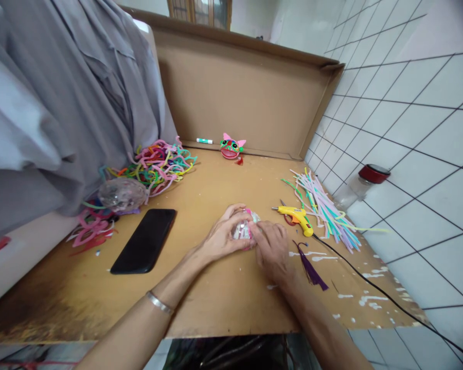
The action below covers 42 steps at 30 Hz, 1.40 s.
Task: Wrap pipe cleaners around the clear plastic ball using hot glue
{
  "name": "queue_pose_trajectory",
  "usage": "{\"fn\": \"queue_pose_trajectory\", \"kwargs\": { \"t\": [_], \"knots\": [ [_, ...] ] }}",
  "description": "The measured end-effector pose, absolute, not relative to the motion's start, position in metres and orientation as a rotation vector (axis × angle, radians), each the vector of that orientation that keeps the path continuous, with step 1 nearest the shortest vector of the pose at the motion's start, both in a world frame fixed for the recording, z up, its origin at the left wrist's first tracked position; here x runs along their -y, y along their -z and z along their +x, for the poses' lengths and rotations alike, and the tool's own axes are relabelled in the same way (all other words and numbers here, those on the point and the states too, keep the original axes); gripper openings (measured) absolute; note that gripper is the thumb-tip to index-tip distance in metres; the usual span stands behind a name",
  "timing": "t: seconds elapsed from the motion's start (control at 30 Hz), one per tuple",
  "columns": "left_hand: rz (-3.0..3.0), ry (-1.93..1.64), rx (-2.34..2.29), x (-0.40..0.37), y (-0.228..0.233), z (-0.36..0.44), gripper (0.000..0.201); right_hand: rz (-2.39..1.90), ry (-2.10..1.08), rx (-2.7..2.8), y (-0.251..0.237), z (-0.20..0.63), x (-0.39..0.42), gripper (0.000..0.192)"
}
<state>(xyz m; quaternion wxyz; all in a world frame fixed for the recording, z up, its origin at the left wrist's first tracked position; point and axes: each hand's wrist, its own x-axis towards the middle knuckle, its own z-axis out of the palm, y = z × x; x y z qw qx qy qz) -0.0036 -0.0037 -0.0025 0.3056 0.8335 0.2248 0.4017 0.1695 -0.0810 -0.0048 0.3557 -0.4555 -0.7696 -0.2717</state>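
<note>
Near the middle of the wooden table, my left hand is wrapped around a small clear plastic ball with pink trim. My right hand presses its fingertips against the ball's right side, fingers bent together; whether they pinch a small piece there is hidden. To the right lies a yellow glue gun, its nozzle pointing left. A purple tassel rests just beyond my right wrist. At the table's back sits a colourful animal-face ornament with pink ears and a red tassel.
Bundled pipe cleaners lie at right, beside a red-lidded jar. On the left are a tangled pipe cleaner heap, a clear plastic bag and a black phone. A black cord crosses the right. Cardboard stands behind.
</note>
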Motion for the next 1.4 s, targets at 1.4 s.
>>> {"fn": "queue_pose_trajectory", "kwargs": {
  "t": [1.4],
  "knots": [
    [1.713, -1.324, -0.649, 0.001, 0.008, 0.003, 0.052, -1.383, 0.210, 1.744, 0.004, 0.175, 0.081, 0.046]
  ]
}}
